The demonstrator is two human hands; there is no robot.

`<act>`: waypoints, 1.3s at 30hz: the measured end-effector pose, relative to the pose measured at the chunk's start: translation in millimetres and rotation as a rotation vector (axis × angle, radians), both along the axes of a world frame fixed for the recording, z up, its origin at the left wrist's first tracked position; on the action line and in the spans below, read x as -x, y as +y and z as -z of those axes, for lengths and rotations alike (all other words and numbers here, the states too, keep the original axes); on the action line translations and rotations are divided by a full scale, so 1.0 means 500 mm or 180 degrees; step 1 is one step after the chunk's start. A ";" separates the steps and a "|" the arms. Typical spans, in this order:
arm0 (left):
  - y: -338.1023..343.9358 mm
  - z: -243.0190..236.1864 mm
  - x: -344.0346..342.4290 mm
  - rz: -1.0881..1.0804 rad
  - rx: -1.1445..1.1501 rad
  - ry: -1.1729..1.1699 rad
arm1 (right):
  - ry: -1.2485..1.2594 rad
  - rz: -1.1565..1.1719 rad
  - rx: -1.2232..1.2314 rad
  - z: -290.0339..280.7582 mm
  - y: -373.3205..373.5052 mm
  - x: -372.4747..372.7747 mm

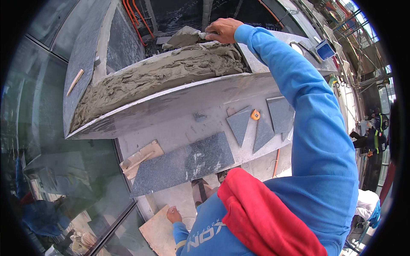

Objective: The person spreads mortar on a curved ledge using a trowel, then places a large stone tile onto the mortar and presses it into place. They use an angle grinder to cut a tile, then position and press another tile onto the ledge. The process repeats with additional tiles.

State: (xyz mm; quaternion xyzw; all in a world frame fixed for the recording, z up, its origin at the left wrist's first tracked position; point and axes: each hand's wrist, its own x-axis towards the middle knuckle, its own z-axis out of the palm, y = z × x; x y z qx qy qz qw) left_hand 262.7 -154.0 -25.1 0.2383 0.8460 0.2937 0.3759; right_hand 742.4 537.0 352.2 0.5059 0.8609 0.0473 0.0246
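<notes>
My right hand [222, 30] is closed round the pale handle of a trowel [202, 36], whose blade carries a lump of grey mortar. Just below it, a thick, rough bed of wet mortar [162, 72] runs along the ledge, behind the raised edge of a long grey slab [183, 91]. Low in the picture, my left hand [173, 214] hangs near my body with its fingers curled in and nothing visible in them. Beneath that hand lies a tan board [159, 230]; whether the two touch, I cannot tell.
A dark stone slab [183, 162] lies before my legs, beside a wooden piece [142, 158]. Cut stone pieces [240, 123] and an orange tape measure [255, 114] rest farther right. Orange pipes [139, 19] rise behind the ledge. Glass panels [51, 106] stand left; scaffolding [363, 47] and a person [376, 132] right.
</notes>
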 end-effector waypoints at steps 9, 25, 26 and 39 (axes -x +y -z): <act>-0.077 0.010 -0.102 -0.0158 0.0457 -0.0117 | -0.0407 -0.0360 0.0358 -0.073 -0.049 -0.098; 0.047 0.028 -0.016 0.0424 0.0273 0.0389 | 0.0962 0.0794 -0.0526 0.014 -0.419 -0.250; 0.049 0.035 -0.007 0.0586 0.0014 0.0518 | 0.0995 0.0992 -0.0561 0.012 -0.435 -0.244; 0.121 0.043 0.027 0.0897 -0.0076 0.0777 | 0.0677 0.0997 -0.0956 0.045 -0.479 -0.154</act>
